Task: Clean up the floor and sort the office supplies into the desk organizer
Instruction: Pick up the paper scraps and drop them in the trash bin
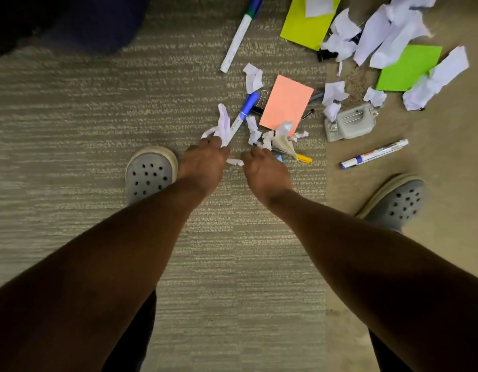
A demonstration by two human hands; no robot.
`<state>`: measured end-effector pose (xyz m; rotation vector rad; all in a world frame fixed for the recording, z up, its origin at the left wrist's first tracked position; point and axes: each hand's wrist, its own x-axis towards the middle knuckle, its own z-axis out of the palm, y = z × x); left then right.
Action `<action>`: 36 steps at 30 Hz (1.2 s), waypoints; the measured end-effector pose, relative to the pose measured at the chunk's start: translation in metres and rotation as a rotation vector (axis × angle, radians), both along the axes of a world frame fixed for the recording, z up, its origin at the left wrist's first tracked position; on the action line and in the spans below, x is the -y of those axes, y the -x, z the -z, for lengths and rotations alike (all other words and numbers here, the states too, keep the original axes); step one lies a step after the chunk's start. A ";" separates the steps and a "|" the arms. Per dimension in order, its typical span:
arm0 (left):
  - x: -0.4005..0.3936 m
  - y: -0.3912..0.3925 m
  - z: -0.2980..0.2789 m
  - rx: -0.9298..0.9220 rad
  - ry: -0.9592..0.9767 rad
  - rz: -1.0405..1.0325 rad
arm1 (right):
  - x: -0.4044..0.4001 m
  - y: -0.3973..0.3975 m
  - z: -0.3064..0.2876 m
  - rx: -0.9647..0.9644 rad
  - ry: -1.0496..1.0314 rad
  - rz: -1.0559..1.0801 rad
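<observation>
Carpet floor (71, 116) lies strewn with supplies ahead of us. Our left hand (203, 162) pinches a crumpled paper scrap (223, 124); our right hand (264, 170) curls around another scrap (280, 138), beside the blue marker (244, 111).

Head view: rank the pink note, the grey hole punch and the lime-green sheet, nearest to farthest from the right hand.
From the right hand:
1. Pink note, just ahead of the fingers.
2. Grey hole punch, off to the right.
3. Lime-green sheet, far right among crumpled paper.

Grey clogs (149, 174) — striped carpet (71, 116).
</observation>
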<state>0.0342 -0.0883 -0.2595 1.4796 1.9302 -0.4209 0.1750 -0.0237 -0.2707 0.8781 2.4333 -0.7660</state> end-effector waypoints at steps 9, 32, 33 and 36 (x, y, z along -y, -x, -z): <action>-0.005 0.013 -0.024 0.151 -0.310 -0.253 | -0.022 -0.017 -0.041 -0.247 -0.050 0.230; -0.035 0.020 -0.007 0.258 -0.289 -0.697 | -0.075 -0.028 -0.024 -0.079 0.077 0.606; -0.032 0.021 -0.012 0.260 -0.310 -0.712 | -0.078 -0.028 -0.029 -0.102 0.068 0.660; -0.024 0.019 -0.024 0.258 -0.322 -0.749 | -0.086 -0.028 -0.039 -0.119 0.020 0.762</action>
